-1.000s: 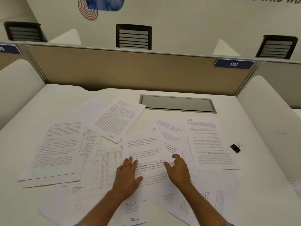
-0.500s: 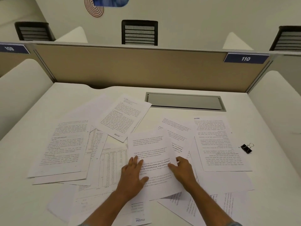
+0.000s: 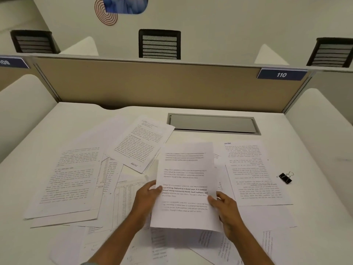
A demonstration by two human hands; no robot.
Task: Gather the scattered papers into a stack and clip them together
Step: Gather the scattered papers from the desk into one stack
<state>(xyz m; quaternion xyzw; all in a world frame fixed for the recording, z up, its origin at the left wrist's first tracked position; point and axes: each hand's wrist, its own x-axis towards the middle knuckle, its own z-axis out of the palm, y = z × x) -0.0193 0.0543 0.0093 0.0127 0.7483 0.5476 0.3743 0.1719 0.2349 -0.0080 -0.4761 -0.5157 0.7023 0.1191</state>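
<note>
1. We see loose papers (image 3: 70, 180) spread over most of the near desk (image 3: 315, 188), overlapping at odd angles. There is a text page at the left, a tilted page (image 3: 141, 142) toward the back, and a page of tables (image 3: 126, 196) half buried between them. An upside-down text page (image 3: 252, 173) lies on the right.
2. More sheets lie beneath and in front of our forearms, which partly hide them.
3. Our left hand (image 3: 147, 196) grips the left edge of a printed sheet (image 3: 186, 180), thumb on the front. Our right hand (image 3: 227, 209) grips the right edge the same way, with the fingers curled behind.
4. That sheet is raised off the desk in the middle, above the other papers, and casts a shadow on those below. A further paper edge shows behind it on either side, but we cannot tell how many pages are held.
5. The black binder clip (image 3: 286, 177) lies alone on bare desk to the right, near the upside-down page but apart from it.
6. The desk is white, with a long grey flap (image 3: 212, 124) set into its back edge.
7. A beige partition (image 3: 152, 85) closes the back, with a blue label (image 3: 281, 74) reading 110 at its right end. Rounded white side panels (image 3: 21, 104) flank us.
8. Beyond the partition, three black slatted chairs (image 3: 159, 44) stand before a pale wall. The wall carries a decal (image 3: 114, 10) of red rings and a blue shape.
</note>
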